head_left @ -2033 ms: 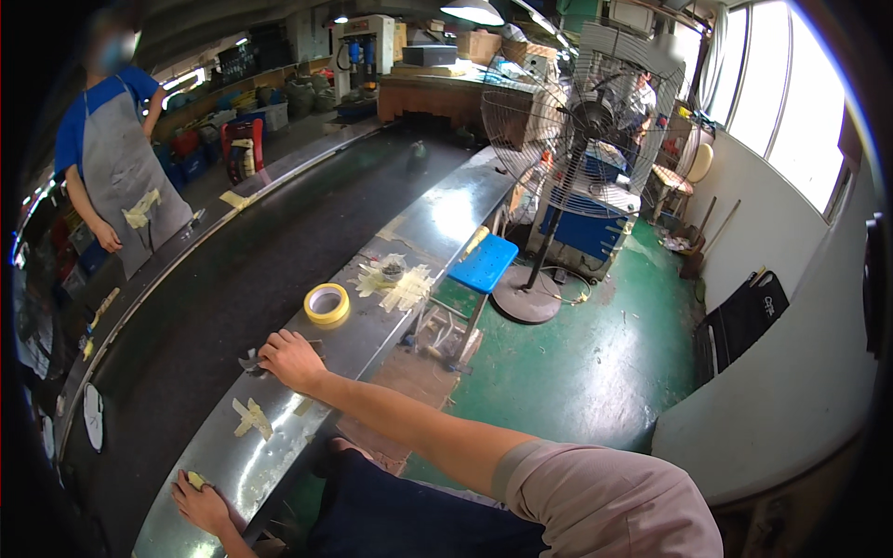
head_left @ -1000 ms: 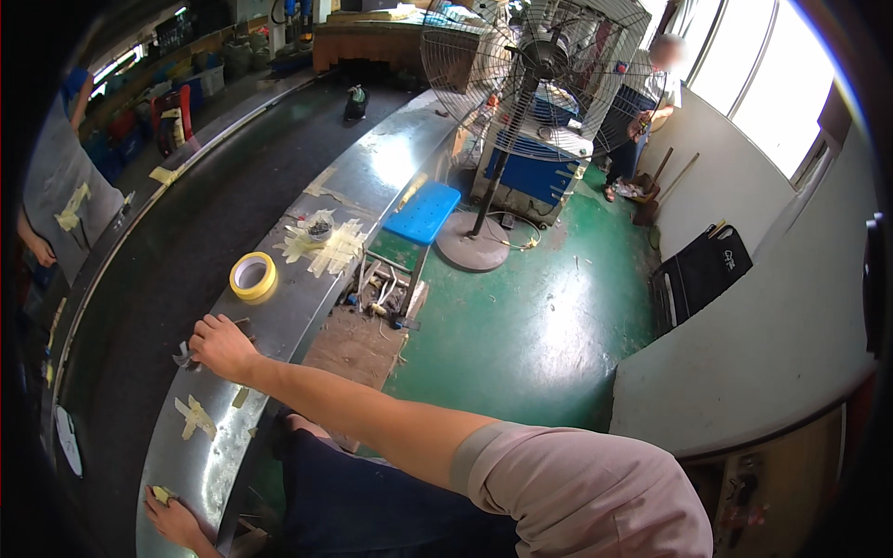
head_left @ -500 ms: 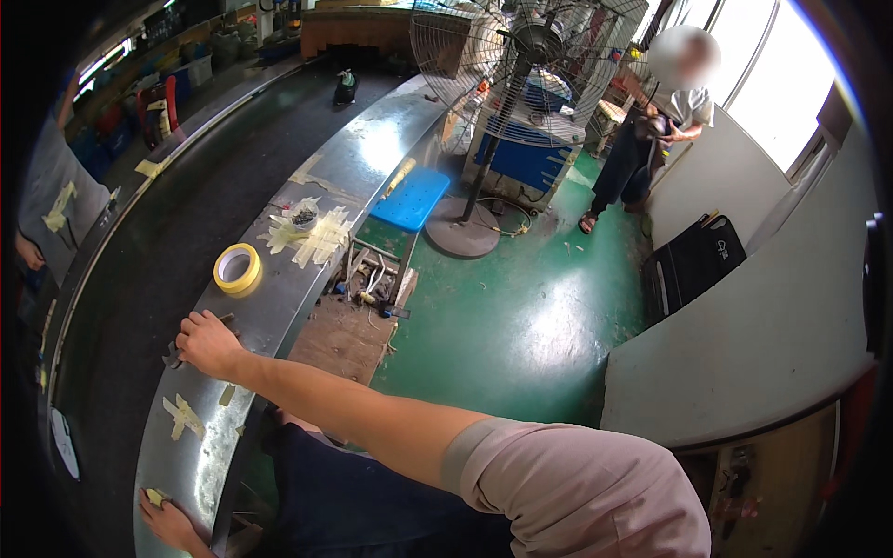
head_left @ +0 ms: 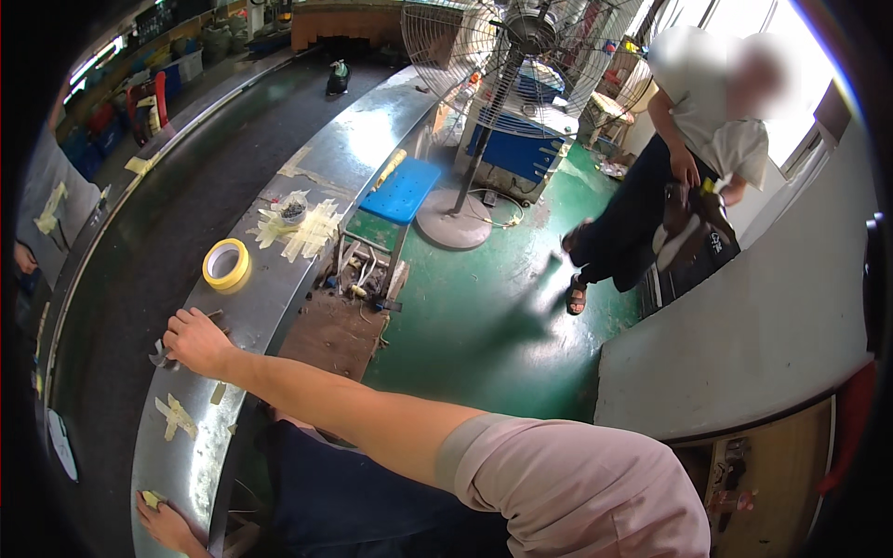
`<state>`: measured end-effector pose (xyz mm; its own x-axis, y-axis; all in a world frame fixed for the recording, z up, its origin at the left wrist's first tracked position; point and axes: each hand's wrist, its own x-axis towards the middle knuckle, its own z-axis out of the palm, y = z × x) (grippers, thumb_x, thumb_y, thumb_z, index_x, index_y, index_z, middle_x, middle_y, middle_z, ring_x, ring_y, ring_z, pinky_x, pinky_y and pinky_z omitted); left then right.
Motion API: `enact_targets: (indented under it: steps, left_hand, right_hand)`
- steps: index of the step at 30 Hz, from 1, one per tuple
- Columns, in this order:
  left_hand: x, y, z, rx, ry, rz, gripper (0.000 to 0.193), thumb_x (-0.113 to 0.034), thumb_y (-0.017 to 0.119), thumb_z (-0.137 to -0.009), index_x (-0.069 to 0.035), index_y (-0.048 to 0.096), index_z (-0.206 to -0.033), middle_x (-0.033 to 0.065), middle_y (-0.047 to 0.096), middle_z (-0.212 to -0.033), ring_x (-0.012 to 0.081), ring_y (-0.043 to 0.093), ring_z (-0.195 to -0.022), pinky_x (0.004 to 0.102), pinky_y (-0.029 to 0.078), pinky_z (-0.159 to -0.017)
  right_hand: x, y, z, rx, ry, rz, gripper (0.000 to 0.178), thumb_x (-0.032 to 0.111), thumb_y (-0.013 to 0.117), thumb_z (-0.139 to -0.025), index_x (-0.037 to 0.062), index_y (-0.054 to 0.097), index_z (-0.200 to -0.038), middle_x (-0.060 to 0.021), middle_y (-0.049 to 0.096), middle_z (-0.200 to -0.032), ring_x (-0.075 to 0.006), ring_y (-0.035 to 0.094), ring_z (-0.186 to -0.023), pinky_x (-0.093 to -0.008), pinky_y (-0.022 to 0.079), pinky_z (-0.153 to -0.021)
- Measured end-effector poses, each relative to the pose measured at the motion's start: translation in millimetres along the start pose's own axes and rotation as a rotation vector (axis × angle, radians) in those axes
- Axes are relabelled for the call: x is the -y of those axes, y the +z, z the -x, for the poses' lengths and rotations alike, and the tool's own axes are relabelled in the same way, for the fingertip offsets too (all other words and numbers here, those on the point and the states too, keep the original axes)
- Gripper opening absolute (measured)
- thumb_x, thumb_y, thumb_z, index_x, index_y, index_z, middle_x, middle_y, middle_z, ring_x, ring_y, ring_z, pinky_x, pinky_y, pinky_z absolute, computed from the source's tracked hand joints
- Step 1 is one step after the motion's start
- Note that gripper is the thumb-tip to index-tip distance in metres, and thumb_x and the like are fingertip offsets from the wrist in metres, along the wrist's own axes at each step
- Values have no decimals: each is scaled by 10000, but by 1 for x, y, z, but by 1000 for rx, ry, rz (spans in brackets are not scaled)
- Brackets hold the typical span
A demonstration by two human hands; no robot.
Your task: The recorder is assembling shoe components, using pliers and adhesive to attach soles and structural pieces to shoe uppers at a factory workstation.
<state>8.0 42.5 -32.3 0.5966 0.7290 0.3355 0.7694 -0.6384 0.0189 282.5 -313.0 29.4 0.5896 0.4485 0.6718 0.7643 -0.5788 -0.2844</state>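
Note:
My right hand (head_left: 198,341) reaches across to the metal ledge (head_left: 363,139) beside the dark belt. Its fingers are closed over a dark metal tool (head_left: 160,353), whose jaw-like end sticks out on the left; the rest is mostly hidden under the hand. At the lower left, my left hand (head_left: 167,528) rests on the same ledge with fingers stretched out, by a small yellowish piece of tape (head_left: 152,499). A yellow tape roll (head_left: 227,265) lies just beyond my right hand. Tape strips (head_left: 177,417) are stuck on the ledge between the hands.
A small cup (head_left: 293,209) stands among tape strips farther along the ledge. To its right are a blue stool (head_left: 402,191) and a large standing fan (head_left: 530,37). A person (head_left: 688,158) carrying shoes walks on the green floor. Another person's hand (head_left: 25,258) shows at the far left.
The person on the right has come nearer with the shoes. My view has shifted slightly, while both my hands stay at their places on the ledge.

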Motion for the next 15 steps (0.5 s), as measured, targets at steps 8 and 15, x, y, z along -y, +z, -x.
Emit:
enact_targets:
  steps: [8, 15]
  left_hand:
    - [-10, -2, 16, -336, 151, 422, 474, -113, 715, -828, -65, 759, -1297, 179, 757, -1248, 389, 700, -1172, 510, 530, -1043]
    - [-65, -46, 29, -212, -95, 295, 485, -212, 693, -899, -137, 707, -1378, 196, 600, -1502, 390, 516, -1439, 555, 345, -1234]
  right_hand:
    - [-3, 27, -5, 111, -52, 42, 221, 274, 766, -910, 195, 851, -1098, -27, 783, -1176, -261, 699, -1175, -421, 559, -1034]
    - [-13, 0, -14, 58, -71, -120, 167, 229, 767, -973, 85, 790, -1054, -93, 750, -1050, -328, 705, -1056, -464, 557, -935]
